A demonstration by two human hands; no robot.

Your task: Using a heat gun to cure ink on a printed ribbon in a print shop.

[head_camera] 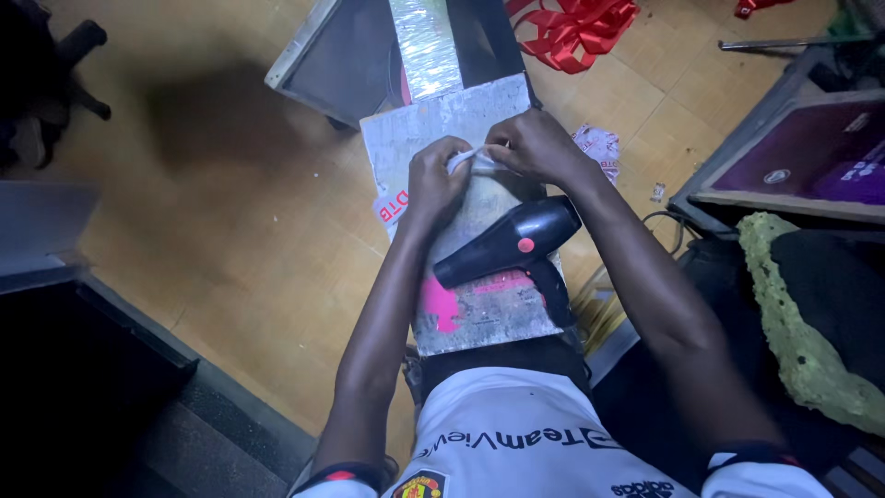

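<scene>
Left hand: our left hand (433, 184) rests on the board, its fingers curled and pinching the near end of a small white strip.
Right hand: our right hand (537, 148) meets the left one, fingertips pressed together on the other end of the same strip.
White strip: the strip (472, 161) sits between our two hands, touching both, just above the board's middle; we cannot tell what it is made of.
Board: we work on a long grey board (479, 318) lying across our lap, smeared with pink paint near its close end.
Hair dryer: a black hair dryer (512, 244) lies on the board just below our hands, nozzle toward the left, a red dot on its side.
Foil strip: a shiny silver strip (424, 41) lies beyond the board's far end.
Frame, top: a grey-edged frame (300, 65) sits on the floor, dark inside; we cannot tell what it contains.
Frame, right: a wooden-edged tray (784, 198) contains a purple panel (811, 148).
Ribbon: red ribbon (576, 28) is heaped on the tiled floor (230, 212).
Sponge: a green, rough-textured pad (797, 332) lies at our right.
</scene>
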